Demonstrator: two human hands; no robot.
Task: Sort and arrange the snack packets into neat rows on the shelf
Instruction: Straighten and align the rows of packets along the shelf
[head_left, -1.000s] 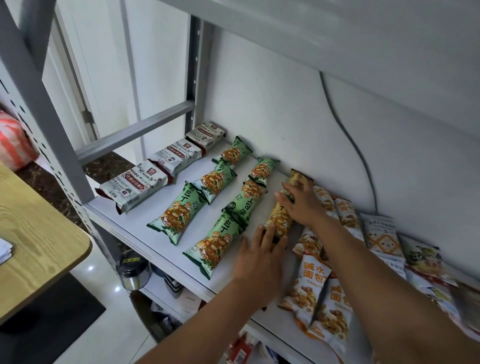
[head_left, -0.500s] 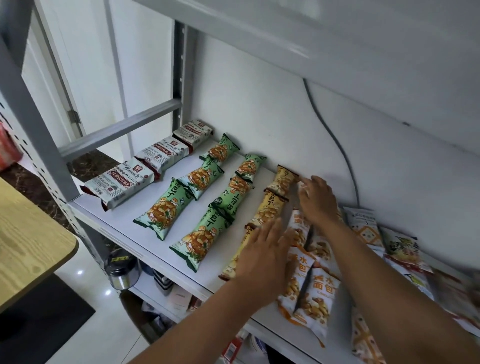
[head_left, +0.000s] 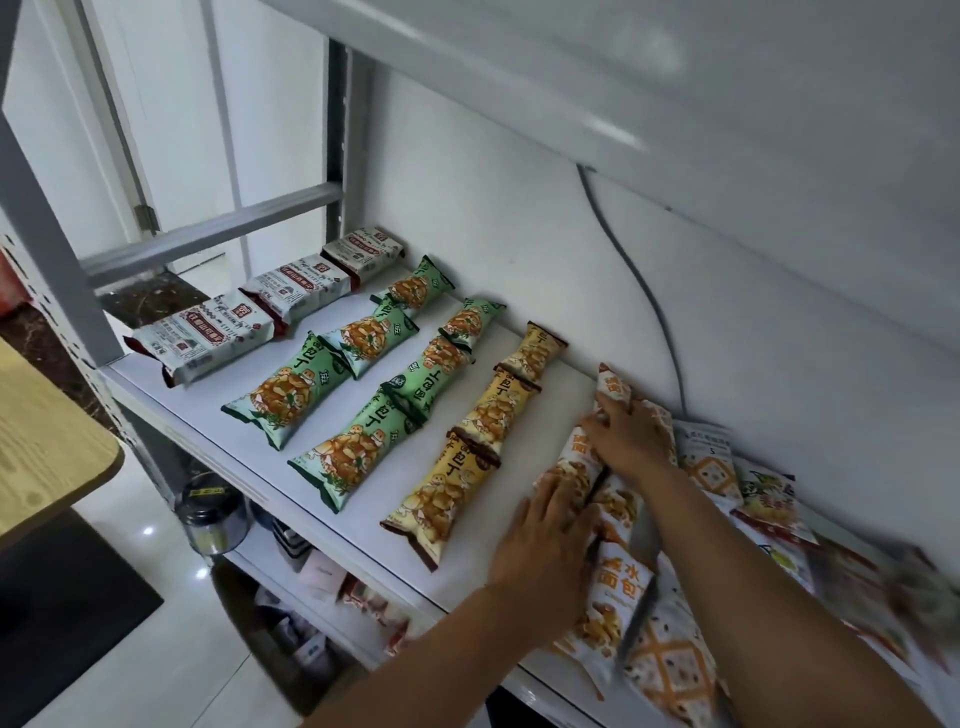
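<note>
Both hands have left the yellow row (head_left: 480, 441) and now work on the white-and-orange packets (head_left: 608, 499) just to its right; half a second ago the left hand was touching the front yellow packet, which now lies free with bare shelf between it and the hands.

Left hand (head_left: 545, 540) lies flat with the fingers spread and almost straight on the near part of the white-and-orange packets. It presses and grips nothing, I think to stop them sliding. Right hand (head_left: 631, 439) is behind it, closer to the wall (head_left: 519, 218), with the fingers bent down over the far packets. I cannot tell if it really pinches one or only pushes. Together the hands seem to square this group into a new line beside the yellow row.

Left of the yellow row are two green rows (head_left: 374, 389), and further left, at the end of the shelf (head_left: 171, 410), the grey-and-red packets (head_left: 260, 317), all running front to back. Right of the hands more packets (head_left: 727, 478) lie mixed and overlapping, so much sorting remains.

Surface of the shelf is smooth and white, so I judge that packets slide easily. Behind it a grey cable (head_left: 631, 270) runs down the wall. A wooden table (head_left: 47, 441) stands at the left, and the floor is glossy pale tile.
</note>
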